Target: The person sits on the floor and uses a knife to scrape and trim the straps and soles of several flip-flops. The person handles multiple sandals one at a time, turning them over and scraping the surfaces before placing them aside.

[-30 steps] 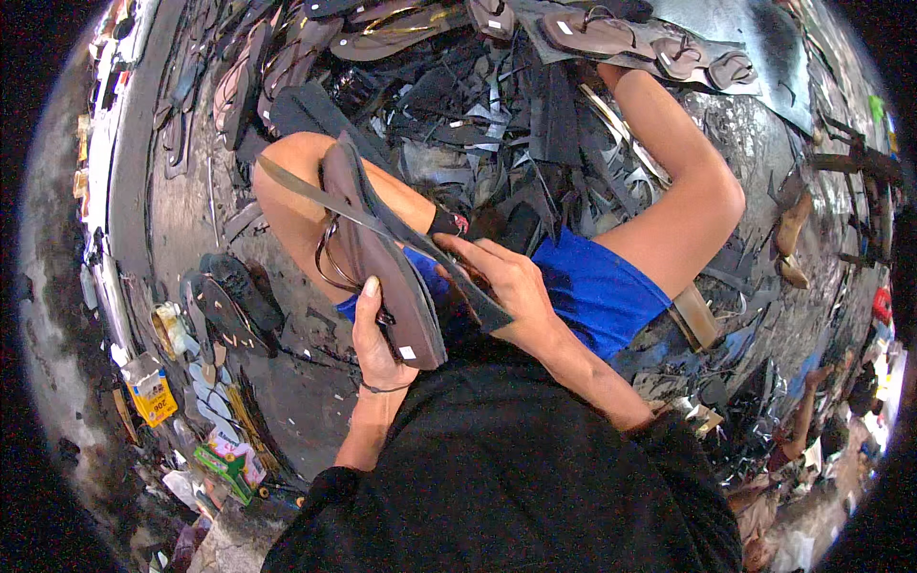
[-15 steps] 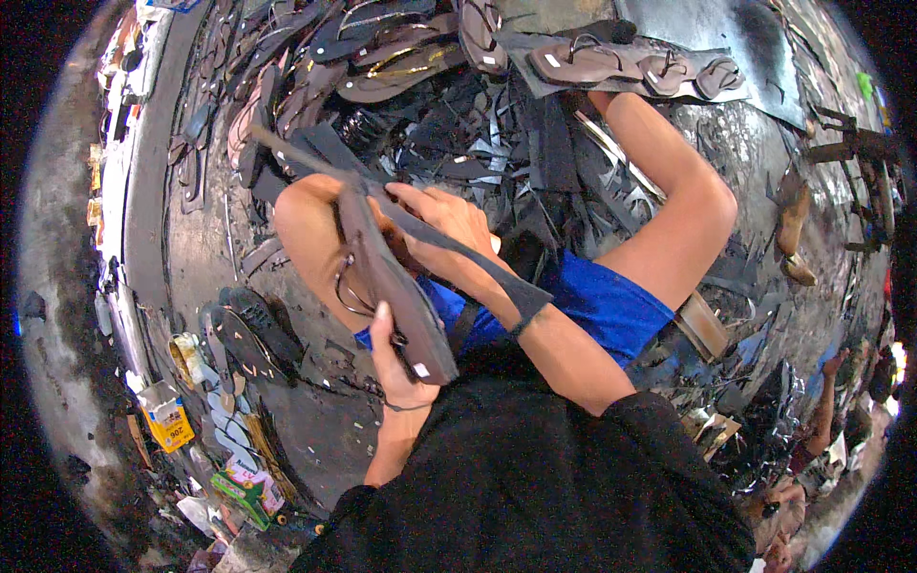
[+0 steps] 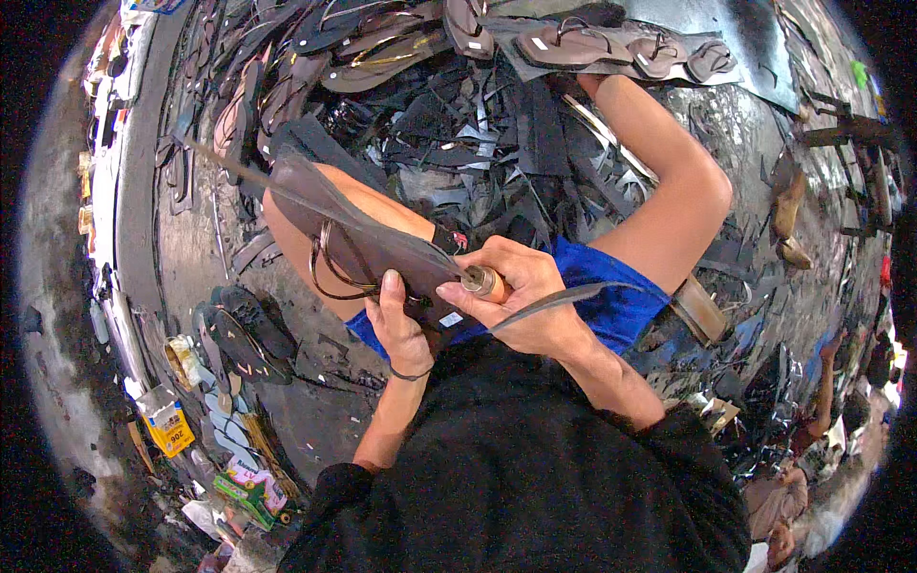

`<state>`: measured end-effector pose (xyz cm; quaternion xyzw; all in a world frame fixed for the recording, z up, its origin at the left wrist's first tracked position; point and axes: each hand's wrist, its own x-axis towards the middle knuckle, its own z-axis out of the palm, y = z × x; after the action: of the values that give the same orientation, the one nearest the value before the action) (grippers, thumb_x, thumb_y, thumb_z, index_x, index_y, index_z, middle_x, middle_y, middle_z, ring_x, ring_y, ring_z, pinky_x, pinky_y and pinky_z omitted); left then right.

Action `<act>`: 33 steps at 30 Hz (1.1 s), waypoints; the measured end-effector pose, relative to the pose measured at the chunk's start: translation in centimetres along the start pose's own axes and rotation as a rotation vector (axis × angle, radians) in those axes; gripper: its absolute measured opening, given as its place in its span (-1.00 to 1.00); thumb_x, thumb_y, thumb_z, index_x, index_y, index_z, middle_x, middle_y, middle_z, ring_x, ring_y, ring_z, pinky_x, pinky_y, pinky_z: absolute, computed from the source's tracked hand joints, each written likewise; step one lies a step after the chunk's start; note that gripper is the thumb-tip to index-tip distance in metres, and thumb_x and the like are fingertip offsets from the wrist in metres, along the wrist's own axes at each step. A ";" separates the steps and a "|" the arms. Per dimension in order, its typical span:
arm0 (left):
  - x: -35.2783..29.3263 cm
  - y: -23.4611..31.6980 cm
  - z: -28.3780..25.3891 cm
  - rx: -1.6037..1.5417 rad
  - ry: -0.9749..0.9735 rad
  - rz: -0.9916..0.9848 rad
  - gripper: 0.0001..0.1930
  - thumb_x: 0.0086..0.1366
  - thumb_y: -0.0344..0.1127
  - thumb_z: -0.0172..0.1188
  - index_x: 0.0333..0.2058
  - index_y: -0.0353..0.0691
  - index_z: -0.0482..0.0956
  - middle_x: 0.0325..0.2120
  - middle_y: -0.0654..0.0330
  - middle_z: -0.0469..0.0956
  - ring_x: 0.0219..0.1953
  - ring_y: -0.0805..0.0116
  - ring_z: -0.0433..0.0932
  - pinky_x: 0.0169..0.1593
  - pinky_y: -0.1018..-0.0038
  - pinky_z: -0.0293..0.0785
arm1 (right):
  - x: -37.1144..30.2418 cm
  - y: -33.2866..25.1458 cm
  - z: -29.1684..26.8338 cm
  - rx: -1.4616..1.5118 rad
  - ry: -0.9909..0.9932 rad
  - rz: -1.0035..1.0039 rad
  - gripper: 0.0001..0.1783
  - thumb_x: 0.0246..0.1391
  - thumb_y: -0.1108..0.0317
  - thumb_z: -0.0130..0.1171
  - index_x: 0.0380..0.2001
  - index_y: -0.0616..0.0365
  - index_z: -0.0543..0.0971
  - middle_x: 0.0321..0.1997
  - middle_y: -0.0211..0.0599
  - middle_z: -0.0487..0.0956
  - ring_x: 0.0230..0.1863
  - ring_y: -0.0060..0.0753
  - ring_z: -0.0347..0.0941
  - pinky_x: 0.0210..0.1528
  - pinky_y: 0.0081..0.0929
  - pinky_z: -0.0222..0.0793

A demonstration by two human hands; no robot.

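In my left hand (image 3: 401, 334) is a brown flip-flop (image 3: 373, 244), its dark thong straps facing up and a small white sticker near the close end. My left thumb presses on its upper face. Next to that close end, my right hand (image 3: 521, 296) is closed around a tool with a short wooden handle (image 3: 487, 283); I cannot make out its blade. A thin dark strip (image 3: 573, 294) curves out to the right from my right hand. Another long narrow piece (image 3: 224, 162) sticks out past the flip-flop's far end; its other end is hidden.
Dark rubber scraps (image 3: 449, 143) cover the ground between my legs. Several flip-flops (image 3: 382, 67) lie at the back left, with more on a board (image 3: 573, 48) at the back. A yellow box (image 3: 167, 425) and black footwear (image 3: 248, 329) are at the left; a wooden block (image 3: 702, 310) sits at right.
My right hand has come back from the flip-flop's far side to its near end, and the wooden handle now shows. The flip-flop has turned flatter, its far end swinging left.
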<state>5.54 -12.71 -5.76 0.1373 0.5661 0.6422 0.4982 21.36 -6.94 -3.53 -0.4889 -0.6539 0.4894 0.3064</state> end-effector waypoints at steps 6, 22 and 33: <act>-1.2 -0.8 -1.1 0.071 0.010 0.000 -0.61 0.38 -0.37 0.10 0.14 -0.34 0.38 0.03 0.14 0.52 0.04 0.34 0.51 0.16 0.34 0.42 | -0.1 0.2 -0.5 0.011 0.014 -0.084 -0.50 -0.02 -0.03 0.46 -0.25 0.22 0.67 -0.30 -0.10 0.66 -0.25 -0.09 0.63 -0.20 -0.29 0.52; 4.6 14.1 -1.6 0.178 -0.225 -0.108 -0.68 0.47 -0.16 0.06 -0.03 -0.33 0.47 -0.28 0.04 0.64 -0.37 0.29 0.68 -0.32 0.42 0.68 | -3.4 -1.1 -2.3 0.194 0.135 -0.026 -0.69 0.21 0.41 0.27 0.01 0.23 0.62 -0.37 -0.44 0.58 -0.44 -0.66 0.43 -0.37 -0.65 0.40; 2.5 12.5 -1.7 0.143 -0.386 -0.298 -0.61 0.41 -0.15 0.13 0.00 -0.39 0.43 -0.30 0.01 0.63 -0.40 0.25 0.69 -0.31 0.34 0.71 | -5.1 -0.7 -3.8 -0.075 0.038 -0.178 -0.67 0.04 0.42 0.38 -0.08 0.14 0.68 -0.34 -0.23 0.65 -0.42 -0.35 0.55 -0.34 -0.46 0.48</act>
<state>-2.91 -9.97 3.52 0.2075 0.5186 0.4820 0.6751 26.16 -10.47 -1.25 -0.4491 -0.7067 0.4259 0.3427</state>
